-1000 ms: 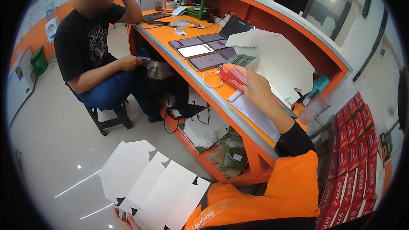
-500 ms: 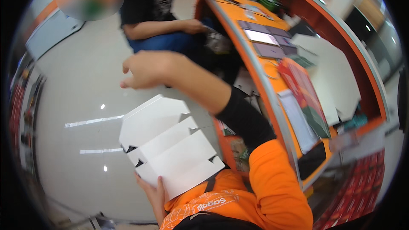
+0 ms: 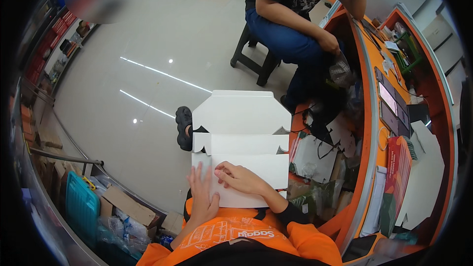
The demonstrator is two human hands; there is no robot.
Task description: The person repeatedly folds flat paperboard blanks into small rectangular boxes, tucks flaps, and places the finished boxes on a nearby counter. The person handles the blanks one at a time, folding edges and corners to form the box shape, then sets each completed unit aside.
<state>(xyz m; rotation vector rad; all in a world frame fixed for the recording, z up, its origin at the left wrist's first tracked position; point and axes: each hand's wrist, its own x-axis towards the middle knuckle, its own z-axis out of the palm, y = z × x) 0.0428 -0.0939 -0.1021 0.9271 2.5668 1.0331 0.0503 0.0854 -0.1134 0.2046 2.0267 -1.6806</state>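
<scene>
A flat white cardboard box blank lies across the person's lap above the tiled floor. The left hand rests flat, fingers spread, on its near left edge; the right hand presses the near panel, its grip apparently pinching the fold, though this is hard to tell. A seated person leans on the orange counter beyond.
</scene>
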